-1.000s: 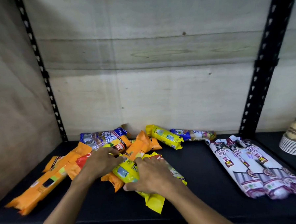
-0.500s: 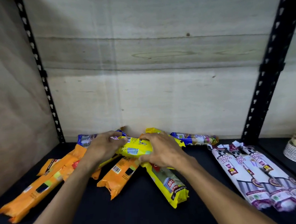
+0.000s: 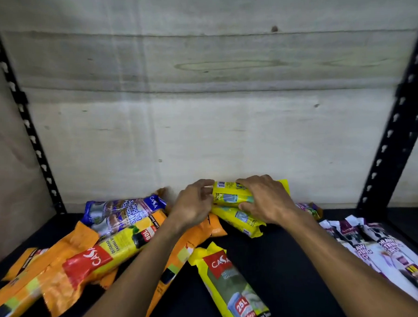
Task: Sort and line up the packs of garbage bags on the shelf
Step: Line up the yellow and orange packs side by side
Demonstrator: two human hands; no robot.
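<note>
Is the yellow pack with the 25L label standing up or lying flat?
Lying flat: the yellow 25L pack rests lengthwise on the black shelf, untouched by either hand.

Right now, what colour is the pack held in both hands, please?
Yellow pack, clearest in the head view.

Yellow packs (image 3: 230,196), orange packs (image 3: 69,248), black shelf (image 3: 276,264).

Two hands grip a yellow pack at the back of a black shelf.

The left hand (image 3: 193,207) and right hand (image 3: 265,199) clasp a yellow pack (image 3: 229,193) against the wooden back panel (image 3: 214,133), above a second yellow pack (image 3: 240,221). Orange packs (image 3: 63,270) and a blue pack (image 3: 123,211) lie jumbled at left; white packs (image 3: 382,251) lie side by side at right on the shelf (image 3: 281,263).
</note>
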